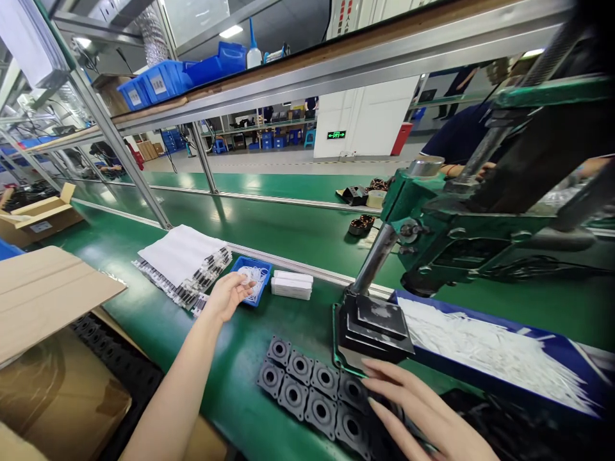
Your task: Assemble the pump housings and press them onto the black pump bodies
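Note:
My left hand (229, 294) reaches forward to a small blue tray (252, 280) holding small white rings. Its fingertips curl at the tray's near edge, on or just above the rings; whether they grip one I cannot tell. My right hand (423, 410) lies open, fingers stretched flat, on a black moulded tray of round sockets (312, 387) at the near edge of the green bench. Just beyond the right fingers stands the black base block (372, 326) of a green hand press (446, 224).
White packets over black strips (185, 262) lie left of the blue tray; a white box (291, 285) to its right. A long blue bin of white parts (485, 352) sits right. Cardboard boxes (48, 301) stand at left. Another person's arm (461, 168) shows beyond the press.

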A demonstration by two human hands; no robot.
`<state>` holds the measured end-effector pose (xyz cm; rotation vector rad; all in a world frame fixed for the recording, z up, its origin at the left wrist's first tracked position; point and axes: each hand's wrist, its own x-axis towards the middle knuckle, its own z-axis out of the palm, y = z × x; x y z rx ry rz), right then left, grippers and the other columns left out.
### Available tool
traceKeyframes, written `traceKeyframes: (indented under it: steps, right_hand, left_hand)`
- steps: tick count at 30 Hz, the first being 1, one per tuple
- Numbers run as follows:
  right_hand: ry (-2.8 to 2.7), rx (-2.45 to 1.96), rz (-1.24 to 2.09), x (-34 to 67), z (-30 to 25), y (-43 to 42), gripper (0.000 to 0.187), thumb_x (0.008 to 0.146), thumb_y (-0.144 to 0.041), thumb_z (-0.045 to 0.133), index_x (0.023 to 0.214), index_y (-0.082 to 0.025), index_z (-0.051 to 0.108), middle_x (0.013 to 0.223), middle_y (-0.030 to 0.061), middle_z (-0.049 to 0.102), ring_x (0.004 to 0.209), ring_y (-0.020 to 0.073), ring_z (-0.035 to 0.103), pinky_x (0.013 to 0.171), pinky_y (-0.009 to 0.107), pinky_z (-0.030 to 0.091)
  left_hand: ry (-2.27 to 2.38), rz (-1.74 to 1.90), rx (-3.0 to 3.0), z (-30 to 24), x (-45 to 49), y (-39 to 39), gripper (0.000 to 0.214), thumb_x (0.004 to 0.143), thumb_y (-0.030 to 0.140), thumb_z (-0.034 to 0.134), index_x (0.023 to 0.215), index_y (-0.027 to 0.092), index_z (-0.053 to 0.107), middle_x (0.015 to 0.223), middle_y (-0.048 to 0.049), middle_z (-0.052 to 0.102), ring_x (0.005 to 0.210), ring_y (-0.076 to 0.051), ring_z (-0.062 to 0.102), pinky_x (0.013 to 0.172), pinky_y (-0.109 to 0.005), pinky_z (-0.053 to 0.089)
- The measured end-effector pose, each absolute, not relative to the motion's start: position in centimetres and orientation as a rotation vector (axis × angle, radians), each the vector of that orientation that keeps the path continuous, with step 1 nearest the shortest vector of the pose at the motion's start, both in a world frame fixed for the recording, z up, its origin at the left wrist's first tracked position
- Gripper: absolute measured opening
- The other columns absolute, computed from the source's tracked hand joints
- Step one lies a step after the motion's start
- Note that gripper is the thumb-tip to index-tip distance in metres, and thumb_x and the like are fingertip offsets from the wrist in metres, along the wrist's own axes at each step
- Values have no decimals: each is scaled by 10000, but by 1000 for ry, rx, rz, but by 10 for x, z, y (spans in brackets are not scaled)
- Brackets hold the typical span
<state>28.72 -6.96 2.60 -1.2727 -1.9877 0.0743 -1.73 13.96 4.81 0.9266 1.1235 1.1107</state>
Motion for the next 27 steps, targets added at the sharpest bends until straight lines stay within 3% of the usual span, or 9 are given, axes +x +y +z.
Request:
traceKeyframes:
  steps: [5,7,11,13,19,23,27]
  right_hand:
    - [-1719,-1234,874,240,54,-39,330,982,-335,515,1293,-226,532,1142,101,676,959,159,710,831,251,611]
    - [-1601,-1176,1024,222,57,-23,375,963,-355,541,1307,-213,503,1141,106,660,906,160,704,806,283,612]
    - [-1596,-1176,931,198,58,-4,188,965,-361,555,1006,-205,651,904,49,651,743,148,652,701,275,573]
    - [-1638,-1176,866,192,59,-2,211,983,-353,534,926,-205,674,826,36,636,716,147,633,676,267,547]
    - [-1773,-1118,822,186,61,-5,226,996,-332,532,989,-211,724,852,47,653,792,162,636,744,284,532]
    - [-1649,-1200,784,191,57,1,213,977,-331,569,1013,-212,742,874,47,645,722,142,622,707,280,534]
    - [-1844,-1298,800,192,46,13,146,949,-241,606,976,-208,746,860,36,676,807,159,651,782,291,536]
  left_hand:
    - [905,943,852,51,8,75,249,688,275,796,809,140,626,799,-41,690,770,-160,691,631,-223,549]
    - [848,880,842,51,17,55,275,671,284,822,815,132,644,815,-51,699,750,-155,680,622,-223,550]
    - [779,800,852,51,23,32,269,694,282,839,821,133,654,786,-42,691,722,-139,664,642,-227,553]
    - [770,778,875,50,21,28,264,711,289,839,829,132,664,770,-39,686,723,-138,663,647,-220,547]
    - [767,794,906,41,7,22,264,722,323,839,835,131,696,769,-40,692,746,-157,680,667,-237,560]
    - [788,824,992,35,-11,23,303,748,368,821,907,141,698,932,-87,742,922,-236,717,774,-308,581]
    - [883,899,1122,29,-37,27,316,796,417,770,961,162,684,1094,-114,736,1093,-291,682,921,-388,553]
